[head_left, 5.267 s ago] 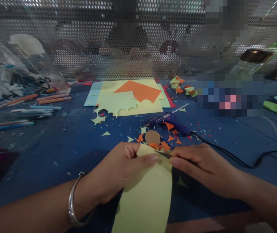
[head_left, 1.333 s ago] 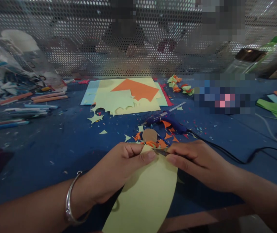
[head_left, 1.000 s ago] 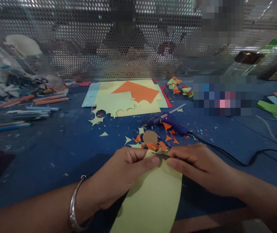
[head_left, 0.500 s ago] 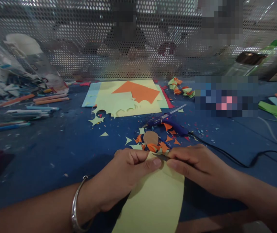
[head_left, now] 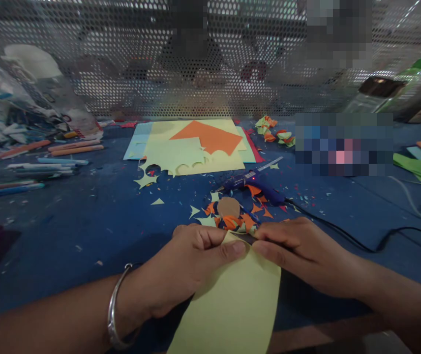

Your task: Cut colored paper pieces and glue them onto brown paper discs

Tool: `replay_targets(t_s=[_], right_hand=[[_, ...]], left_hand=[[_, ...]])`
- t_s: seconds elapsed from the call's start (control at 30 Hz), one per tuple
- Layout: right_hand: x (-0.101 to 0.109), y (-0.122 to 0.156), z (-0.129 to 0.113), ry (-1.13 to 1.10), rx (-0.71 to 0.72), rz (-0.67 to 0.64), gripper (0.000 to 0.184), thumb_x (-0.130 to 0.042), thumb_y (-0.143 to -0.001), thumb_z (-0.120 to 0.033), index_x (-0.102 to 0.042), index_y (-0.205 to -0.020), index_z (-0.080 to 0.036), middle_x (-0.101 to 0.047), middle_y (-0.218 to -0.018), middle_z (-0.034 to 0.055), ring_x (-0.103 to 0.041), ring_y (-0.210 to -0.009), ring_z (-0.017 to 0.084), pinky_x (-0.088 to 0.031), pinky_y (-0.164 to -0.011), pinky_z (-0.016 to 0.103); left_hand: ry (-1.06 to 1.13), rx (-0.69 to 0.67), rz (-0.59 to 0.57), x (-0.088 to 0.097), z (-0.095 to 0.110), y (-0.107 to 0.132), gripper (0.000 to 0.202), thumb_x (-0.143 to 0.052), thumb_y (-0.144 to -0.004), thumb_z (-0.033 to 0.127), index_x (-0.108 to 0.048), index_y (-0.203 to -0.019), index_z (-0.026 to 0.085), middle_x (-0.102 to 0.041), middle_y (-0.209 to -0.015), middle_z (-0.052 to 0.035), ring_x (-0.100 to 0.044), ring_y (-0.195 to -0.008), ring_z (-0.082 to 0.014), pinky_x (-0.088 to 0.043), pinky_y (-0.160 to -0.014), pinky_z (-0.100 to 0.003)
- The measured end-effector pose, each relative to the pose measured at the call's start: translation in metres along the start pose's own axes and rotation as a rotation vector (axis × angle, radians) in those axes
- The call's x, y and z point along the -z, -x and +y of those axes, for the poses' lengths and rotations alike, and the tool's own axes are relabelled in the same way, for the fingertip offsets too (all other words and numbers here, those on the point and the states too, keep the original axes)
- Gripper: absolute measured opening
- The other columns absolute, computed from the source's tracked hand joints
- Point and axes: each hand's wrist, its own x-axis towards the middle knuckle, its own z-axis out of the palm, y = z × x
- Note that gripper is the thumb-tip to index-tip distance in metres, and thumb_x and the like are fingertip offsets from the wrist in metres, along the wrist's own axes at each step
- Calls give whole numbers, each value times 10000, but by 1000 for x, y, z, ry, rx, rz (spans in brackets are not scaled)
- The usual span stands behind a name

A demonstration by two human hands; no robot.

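My left hand (head_left: 203,260), closed, pinches the top of a pale yellow sheet of paper (head_left: 232,305), its thumb lying on the face of the sheet. On the other side of that top edge, my right hand (head_left: 299,253) is closed with thumb and fingertips pressed on the paper. A dark sliver (head_left: 245,238) shows between the two hands; whether it is a blade or a shadowed fold I cannot make out. Just beyond the fingertips lie a round brown disc (head_left: 228,208) and orange paper scraps (head_left: 248,222). The sheet hangs down toward me, out of the bottom of view.
A blue glue gun (head_left: 243,180) with a black cord (head_left: 328,223) lies past the scraps. Behind it are stacked coloured sheets (head_left: 225,164) and crumpled paper flowers (head_left: 265,128). Colouring pens (head_left: 63,161) and a bottle (head_left: 53,93) are at left. A perforated metal panel (head_left: 129,98) borders the table.
Both hands keep the same grip on the yellow paper, with hardly any movement. The view has shifted very slightly.
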Motion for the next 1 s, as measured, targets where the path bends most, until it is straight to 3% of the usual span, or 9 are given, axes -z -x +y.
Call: replay_targets(t_s=[0.23, 1.0], right_hand=[[0, 1, -1, -9, -11, -11, 391, -449, -1058, -367, -507, -715, -189, -454, -610, -62, -423, -541, 66, -312, -527, 200], [0, -1, 0, -37, -36, -33, 432, -428, -1059, -440, -529, -720, -190, -496, -623, -43, -461, -558, 89, -341, -542, 221]], left_hand=[[-56, 1, 13, 1, 0, 0, 417, -737, -811, 553, -680, -760, 143, -616, -652, -4, -501, -525, -86, -345, -484, -194], [103, 66, -67, 1, 3, 0, 367, -788, -787, 498, -709, -768, 140, -661, -658, 8, -550, -529, -73, -412, -519, -176]])
